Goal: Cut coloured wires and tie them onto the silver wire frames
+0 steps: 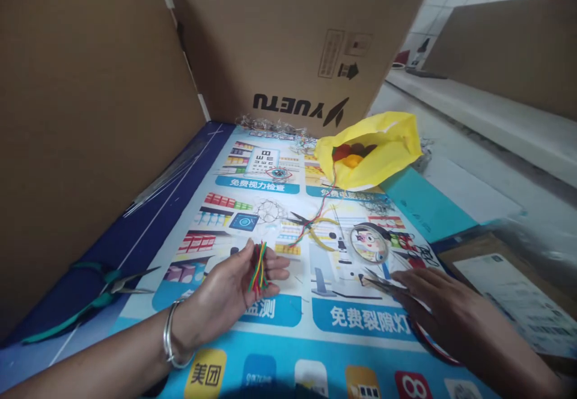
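Observation:
My left hand (229,294) rests palm up on a printed poster (270,321), its thumb and fingers pinching a small bundle of short red, green and yellow cords (258,267). A silver bangle circles that wrist. My right hand (444,312) lies on the poster at the right, fingers closed over a pair of metal scissors (376,282) whose tips point left. More coloured cords (315,225) trail across the poster from a yellow plastic bag (369,149) holding red and orange spools.
Tall cardboard boxes (279,44) wall off the back and left. Green-handled pliers (90,306) lie at the left on the blue table edge. Thin wire pieces (270,125) sit by the box base. A printed carton (518,297) lies at the right.

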